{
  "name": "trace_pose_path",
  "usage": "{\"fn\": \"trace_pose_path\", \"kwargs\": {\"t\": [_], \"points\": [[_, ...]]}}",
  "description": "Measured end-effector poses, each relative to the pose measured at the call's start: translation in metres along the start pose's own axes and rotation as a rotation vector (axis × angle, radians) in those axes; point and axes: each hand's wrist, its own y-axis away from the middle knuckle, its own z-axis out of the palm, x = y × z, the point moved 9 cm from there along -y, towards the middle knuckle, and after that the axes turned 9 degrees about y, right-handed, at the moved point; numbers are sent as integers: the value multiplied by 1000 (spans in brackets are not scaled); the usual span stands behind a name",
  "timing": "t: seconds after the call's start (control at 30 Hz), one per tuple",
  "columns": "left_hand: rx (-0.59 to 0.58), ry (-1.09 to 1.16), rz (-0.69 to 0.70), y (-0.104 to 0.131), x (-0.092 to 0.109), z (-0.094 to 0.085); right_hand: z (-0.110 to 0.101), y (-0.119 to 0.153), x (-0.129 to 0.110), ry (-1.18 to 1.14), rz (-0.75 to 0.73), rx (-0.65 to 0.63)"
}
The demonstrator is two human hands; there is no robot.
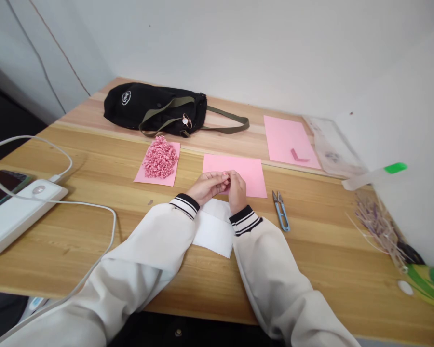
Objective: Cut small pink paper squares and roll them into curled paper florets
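Note:
My left hand point(208, 187) and my right hand point(237, 191) meet fingertip to fingertip over a pink sheet point(253, 176). Both have their fingers pinched together; whatever lies between them is too small and hidden to name. Below the hands, between my sleeves, lies a white paper point(213, 233). A heap of small pink stems with beaded tips point(159, 159) rests on a smaller pink sheet point(169, 180) to the left. Blue-handled thread snips point(281, 212) lie to the right of my right hand.
A black bag point(155, 106) with green straps lies at the back. On the left are a white power strip point(25, 212), a cable and a phone point(7, 185). At the right are another pink sheet point(284, 137), a folded pink piece point(298, 155) and dried stems point(378, 224).

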Motion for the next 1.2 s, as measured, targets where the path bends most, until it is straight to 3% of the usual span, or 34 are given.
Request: {"fn": "trace_pose_path", "kwargs": {"t": [1.2], "points": [[17, 28, 4, -1, 0, -1, -2, 0, 1, 19, -4, 22]]}}
